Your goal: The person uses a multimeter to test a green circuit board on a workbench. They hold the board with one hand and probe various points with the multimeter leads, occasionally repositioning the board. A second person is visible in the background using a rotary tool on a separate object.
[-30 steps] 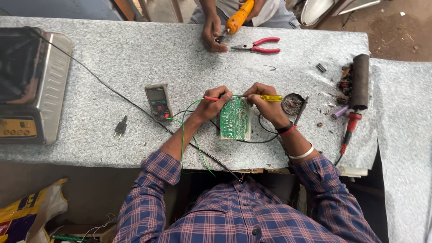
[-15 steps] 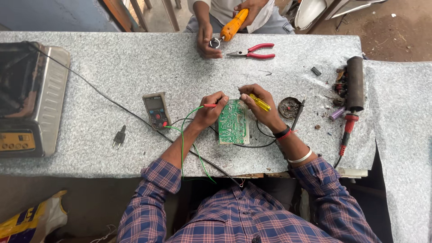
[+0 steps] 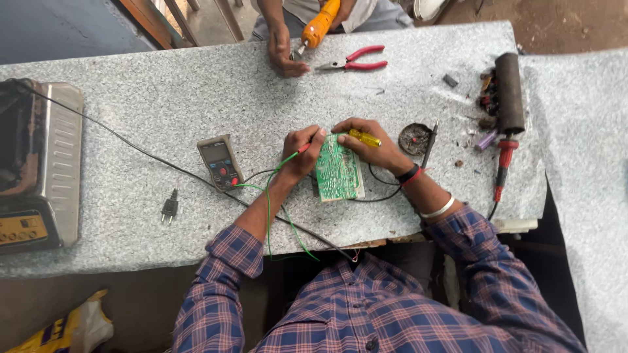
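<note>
On the near edge of the grey speckled table (image 3: 163, 104), a green circuit board (image 3: 338, 171) stands tilted between the person's two hands. The left hand (image 3: 302, 151) rests against the board's left side, its fingers pinched shut around a red-tipped probe (image 3: 305, 148) whose green lead (image 3: 268, 209) drops over the table's near edge. The right hand (image 3: 367, 145) sits at the board's far right corner, fingers closed around a yellow-handled probe (image 3: 364, 138) held across the top of the board. A black wire (image 3: 383, 189) loops from beneath the board toward the right wrist, which carries a black and red band and a pale bangle.

Just left of the left hand lies a grey multimeter (image 3: 220, 162), face up, with leads running to it. Further left, a black two-pin plug (image 3: 169, 208) lies loose, and a black cable (image 3: 131, 145) crosses the table to a metal-cased appliance (image 3: 39, 173) at the far left. Right of the right hand sits a small round tin (image 3: 415, 138) with a dark probe beside it, then a red-handled screwdriver (image 3: 502, 163) and a dark cylinder (image 3: 509, 93) among small parts.

At the far side, another person's hand (image 3: 285, 55) rests on the table beside an orange tool (image 3: 319, 26), with red-handled pliers (image 3: 353, 63) just to its right.
</note>
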{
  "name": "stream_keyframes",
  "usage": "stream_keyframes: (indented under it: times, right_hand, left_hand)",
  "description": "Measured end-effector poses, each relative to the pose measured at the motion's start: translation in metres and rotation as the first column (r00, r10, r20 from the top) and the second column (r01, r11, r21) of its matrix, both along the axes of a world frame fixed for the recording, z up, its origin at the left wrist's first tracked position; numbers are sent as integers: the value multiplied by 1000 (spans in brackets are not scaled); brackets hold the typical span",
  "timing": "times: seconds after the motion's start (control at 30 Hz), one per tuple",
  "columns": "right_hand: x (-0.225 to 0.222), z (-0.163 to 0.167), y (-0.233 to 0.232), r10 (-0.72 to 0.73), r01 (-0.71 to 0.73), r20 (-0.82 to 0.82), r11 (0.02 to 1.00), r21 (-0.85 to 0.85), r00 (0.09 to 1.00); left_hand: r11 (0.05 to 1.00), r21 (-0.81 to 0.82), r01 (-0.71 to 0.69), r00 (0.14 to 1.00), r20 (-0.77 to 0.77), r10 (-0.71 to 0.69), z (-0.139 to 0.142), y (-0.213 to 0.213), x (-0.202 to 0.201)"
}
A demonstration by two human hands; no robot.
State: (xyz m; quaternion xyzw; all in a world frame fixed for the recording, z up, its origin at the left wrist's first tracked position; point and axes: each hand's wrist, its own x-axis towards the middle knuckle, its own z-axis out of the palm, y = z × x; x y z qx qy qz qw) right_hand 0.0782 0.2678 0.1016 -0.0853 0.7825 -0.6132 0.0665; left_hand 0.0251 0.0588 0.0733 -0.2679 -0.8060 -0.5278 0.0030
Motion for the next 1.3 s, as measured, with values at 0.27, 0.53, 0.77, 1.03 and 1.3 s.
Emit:
stream_keyframes:
  times: [0.27,0.53,0.77,1.03,1.3]
  right_hand:
    - [-1,-5,1,77,-82,-148,996,-28,986]
    - [5,-5,13,70,-74,-148,997,-24,986]
    - [1,-11,13,79,-82,-142,996,-18,987]
    - [-1,-16,14,91,-98,-148,994,-40,985]
    - [-2,-15,9,55,-58,-126,998,-16,990]
  left_hand:
    - [997,80,-22,1000,-11,23,-5,-2,3]
    - [1000,26,17,998,68,-18,-7,5,6]
    - [998,49,32,998,57,-35,-16,4,1]
    - [999,35,31,998,54,-33,-16,3,-1]
    - [998,51,28,998,54,-31,-11,2,-3]
